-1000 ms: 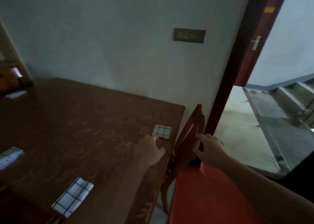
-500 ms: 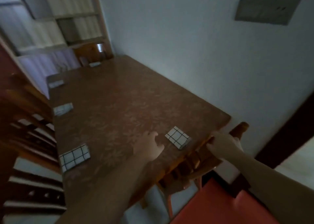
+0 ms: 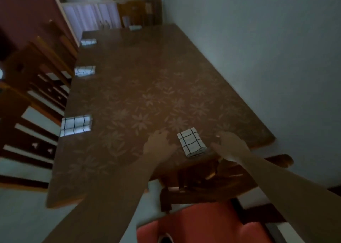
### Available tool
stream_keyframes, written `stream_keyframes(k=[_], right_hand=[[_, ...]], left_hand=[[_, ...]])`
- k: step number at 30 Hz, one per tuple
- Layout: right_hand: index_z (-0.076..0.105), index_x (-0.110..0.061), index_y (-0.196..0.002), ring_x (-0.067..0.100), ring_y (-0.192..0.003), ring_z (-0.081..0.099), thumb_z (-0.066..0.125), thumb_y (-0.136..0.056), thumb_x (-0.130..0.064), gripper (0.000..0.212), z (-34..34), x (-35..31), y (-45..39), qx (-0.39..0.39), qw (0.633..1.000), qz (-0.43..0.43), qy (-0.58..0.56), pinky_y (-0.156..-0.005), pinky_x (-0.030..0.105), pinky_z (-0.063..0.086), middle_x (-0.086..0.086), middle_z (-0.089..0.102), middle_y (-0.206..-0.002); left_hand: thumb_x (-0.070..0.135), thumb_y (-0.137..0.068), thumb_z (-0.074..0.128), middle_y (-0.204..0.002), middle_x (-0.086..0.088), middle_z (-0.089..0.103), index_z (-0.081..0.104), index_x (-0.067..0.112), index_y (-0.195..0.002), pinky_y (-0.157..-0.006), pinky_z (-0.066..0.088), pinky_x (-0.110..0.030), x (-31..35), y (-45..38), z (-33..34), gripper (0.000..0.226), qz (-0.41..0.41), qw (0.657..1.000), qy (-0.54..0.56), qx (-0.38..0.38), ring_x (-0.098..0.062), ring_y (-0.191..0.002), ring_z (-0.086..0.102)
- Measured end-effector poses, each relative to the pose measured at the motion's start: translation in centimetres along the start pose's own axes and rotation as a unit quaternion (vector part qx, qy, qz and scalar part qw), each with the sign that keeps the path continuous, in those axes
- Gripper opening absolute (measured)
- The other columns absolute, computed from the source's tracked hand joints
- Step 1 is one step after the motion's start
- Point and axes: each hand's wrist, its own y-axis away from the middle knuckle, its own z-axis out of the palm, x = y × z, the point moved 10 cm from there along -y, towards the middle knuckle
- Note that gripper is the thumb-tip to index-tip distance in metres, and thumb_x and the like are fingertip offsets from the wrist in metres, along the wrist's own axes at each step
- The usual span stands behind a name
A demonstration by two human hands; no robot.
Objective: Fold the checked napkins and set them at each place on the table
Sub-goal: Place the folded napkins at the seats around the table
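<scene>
Napkin (image 3: 191, 143), checked and unlabelled, lies folded between both empty hands

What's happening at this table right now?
A person is laying folded checked napkins along a long table. The nearest napkin lies flat by the near end, above a chair. The left hand and right hand sit either side of it, open and not gripping it. Four more folded napkins lie further along: one, another, a third on the left edge, and one at the far end.
</scene>
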Motion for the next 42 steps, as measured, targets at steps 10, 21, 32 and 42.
stream_keyframes(k=[10,21,32,42], right_hand=[[0.062,-0.017,-0.091,0.019,-0.075,0.063,0.050,-0.093,-0.048,0.034,5.2,-1.0,-6.5,-0.072,0.989,-0.061,-0.117,-0.063,0.028,0.047,0.005,0.065,-0.085],[0.074,-0.007,-0.080,0.017,-0.073,0.066,0.066,-0.087,-0.020,0.017,6.5,0.4,-9.3,-0.069,0.988,-0.081,-0.113,-0.069,0.031,0.057,0.006,0.070,-0.080],[0.074,-0.009,-0.078,0.017,-0.068,0.068,0.068,-0.087,-0.015,0.012,8.0,0.1,-8.7,-0.101,0.978,-0.077,-0.165,-0.069,0.036,0.061,0.005,0.071,-0.073],[0.072,-0.008,-0.083,0.019,-0.071,0.070,0.067,-0.089,-0.015,0.010,7.3,1.6,-8.7,-0.106,0.979,-0.056,-0.167,-0.069,0.035,0.061,0.008,0.072,-0.079]], left_hand=[[0.030,-0.092,0.055,-0.090,-0.004,0.067,0.060,0.017,-0.087,-0.086,0.052,-0.035,1.8,-0.8,6.2,0.015,-0.124,0.982,0.135,-0.037,-0.025,-0.096,0.064],[0.026,-0.092,0.060,-0.102,-0.002,0.068,0.063,0.015,-0.110,-0.080,0.050,-0.029,2.3,-2.0,9.7,0.022,-0.192,0.961,0.192,0.044,-0.019,-0.096,0.063],[0.022,-0.083,0.070,-0.099,0.003,0.070,0.066,0.023,-0.104,-0.087,0.053,-0.031,0.3,-1.2,10.1,0.021,-0.203,0.952,0.224,0.050,-0.015,-0.095,0.064],[0.021,-0.081,0.069,-0.094,0.001,0.069,0.065,0.020,-0.100,-0.083,0.056,-0.036,2.0,-1.8,10.5,0.019,-0.178,0.963,0.198,0.048,-0.016,-0.088,0.065]])
